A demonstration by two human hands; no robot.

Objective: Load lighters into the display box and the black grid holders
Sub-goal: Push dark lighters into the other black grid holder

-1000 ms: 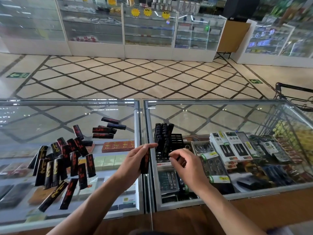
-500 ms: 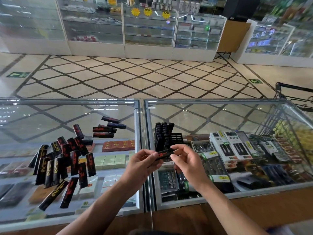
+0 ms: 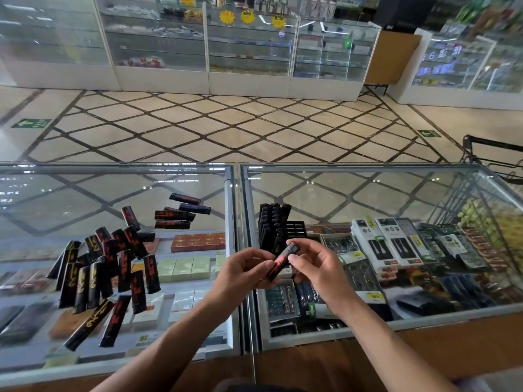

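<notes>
Lighter (image 3: 283, 260) near the black grid holder (image 3: 294, 229)
Left hand (image 3: 246, 271) and right hand (image 3: 317, 267) are pinching it, likely aligning it for a slot.

Held lighter (image 3: 281, 260) — black, red marking mid-body, loose lighters (image 3: 124, 267) black with red or gold script, grid holder (image 3: 295, 229) plain black, floor (image 3: 226, 128) — beige tiles with dark diamond lattice, price tags (image 3: 375, 296) yellow, cartons (image 3: 184, 268) pale green

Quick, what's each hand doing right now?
Left hand: holds the lower end of a black lighter.
Right hand: pinches the same lighter's upper part.
</notes>
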